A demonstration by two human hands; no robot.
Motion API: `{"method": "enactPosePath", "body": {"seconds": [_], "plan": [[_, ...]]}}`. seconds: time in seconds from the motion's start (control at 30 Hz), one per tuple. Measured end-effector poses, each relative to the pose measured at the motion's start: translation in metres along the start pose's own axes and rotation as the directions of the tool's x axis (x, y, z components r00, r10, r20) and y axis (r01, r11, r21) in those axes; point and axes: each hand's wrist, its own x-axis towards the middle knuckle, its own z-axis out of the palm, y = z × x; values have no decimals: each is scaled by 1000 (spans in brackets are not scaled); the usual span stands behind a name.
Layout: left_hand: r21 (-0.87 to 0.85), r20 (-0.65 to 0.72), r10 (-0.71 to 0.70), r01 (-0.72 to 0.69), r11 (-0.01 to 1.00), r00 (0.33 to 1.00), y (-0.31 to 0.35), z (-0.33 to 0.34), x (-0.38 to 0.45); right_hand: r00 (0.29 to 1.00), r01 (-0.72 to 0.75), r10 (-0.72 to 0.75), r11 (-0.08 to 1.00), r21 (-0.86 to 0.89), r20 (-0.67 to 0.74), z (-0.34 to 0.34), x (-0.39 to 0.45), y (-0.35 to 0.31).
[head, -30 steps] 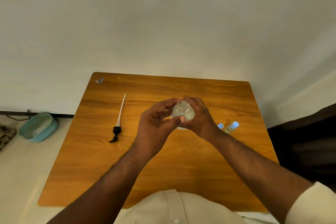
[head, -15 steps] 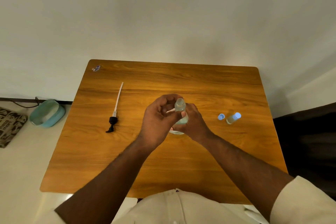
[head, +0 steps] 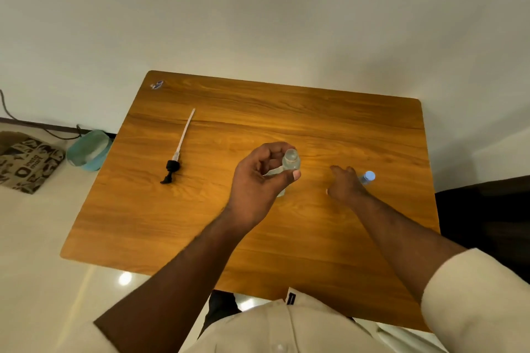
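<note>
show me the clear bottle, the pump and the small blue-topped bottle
clear bottle (head: 291, 162), head view, its upper part
pump (head: 173, 165), head view, its black collar
small bottle (head: 370, 175), head view, its blue top

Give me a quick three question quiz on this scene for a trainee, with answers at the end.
1. Fill in: the small bottle beside the right hand has a ___ cap.
2. Which hand holds the clear bottle? A left hand, B right hand, C neither.
3. True or false: the pump lies on the table, apart from both hands.
Key: 1 blue; 2 A; 3 true.
</note>
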Motion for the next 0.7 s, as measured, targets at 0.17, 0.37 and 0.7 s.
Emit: {"method": "enactPosePath", "body": {"seconds": [0.17,0.37,0.7], "plan": [[20,-30,11,-10,1000,999,-7,9,-13,971,144,-140,990,3,-192,33,-7,17],[44,-53,25,-23,999,998,-14,18,-24,937,339,-279,874,349,-210,18,-65,10],[-17,14,27,-27,1000,1000,-17,51,-34,914,380,-355,580,721,-197,-122,-182,-6]]}}
